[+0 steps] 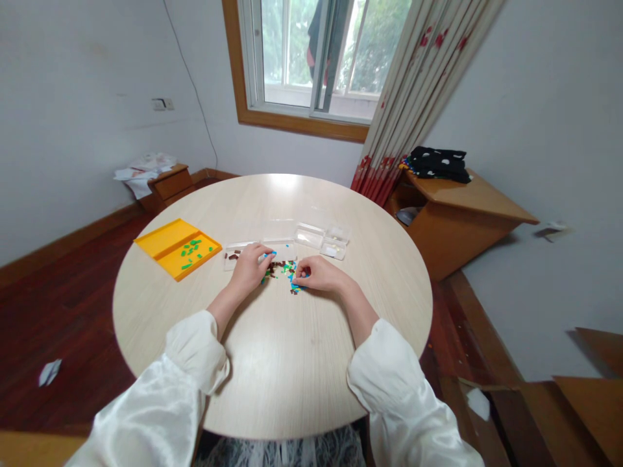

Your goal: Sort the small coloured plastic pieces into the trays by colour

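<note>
A pile of small brown, green, blue and yellow pieces (285, 267) lies on the round table between my hands. My left hand (250, 266) is over the pile's left side, its fingers pinched on a small blue piece. On the right edge of the pile, my right hand (315, 273) has thumb and fingertips together; whatever they hold is too small to make out. Behind my left hand, a clear compartment box (232, 261) holds brown pieces at its left end and blue ones further right.
An open yellow case (165, 241) with green pieces is on the table's left. A second clear box (310, 236) lies behind my right hand. The round table's (272, 370) far edge faces a window. A wooden cabinet (467, 201) stands at the right.
</note>
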### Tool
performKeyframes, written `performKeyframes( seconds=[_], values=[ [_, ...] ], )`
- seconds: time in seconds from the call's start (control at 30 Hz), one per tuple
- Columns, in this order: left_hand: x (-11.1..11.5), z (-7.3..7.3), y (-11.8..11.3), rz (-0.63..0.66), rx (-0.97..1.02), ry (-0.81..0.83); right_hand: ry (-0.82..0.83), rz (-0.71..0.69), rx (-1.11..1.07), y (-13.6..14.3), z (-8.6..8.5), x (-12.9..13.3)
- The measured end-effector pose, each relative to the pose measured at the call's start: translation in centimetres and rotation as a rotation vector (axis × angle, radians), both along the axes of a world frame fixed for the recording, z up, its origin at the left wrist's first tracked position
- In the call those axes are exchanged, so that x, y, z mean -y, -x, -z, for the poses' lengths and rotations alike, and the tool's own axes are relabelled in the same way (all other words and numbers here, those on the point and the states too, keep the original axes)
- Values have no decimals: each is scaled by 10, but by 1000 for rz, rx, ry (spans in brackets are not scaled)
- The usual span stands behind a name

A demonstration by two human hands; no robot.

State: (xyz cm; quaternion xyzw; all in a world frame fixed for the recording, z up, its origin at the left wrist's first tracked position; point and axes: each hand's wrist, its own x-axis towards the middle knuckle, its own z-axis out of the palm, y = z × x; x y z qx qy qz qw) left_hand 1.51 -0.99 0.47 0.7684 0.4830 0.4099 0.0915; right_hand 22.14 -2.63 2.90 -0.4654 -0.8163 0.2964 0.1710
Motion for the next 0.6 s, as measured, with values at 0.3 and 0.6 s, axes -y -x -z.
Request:
performKeyframes(
  seconds=[0.3,0.6],
  values=[
    [-4,7,3,-150,-100,-27,25,-23,-12,0,5,-2],
    [-6,13,5,-197,-121,-25,41,-7,-21,-1,4,-2]
  ],
)
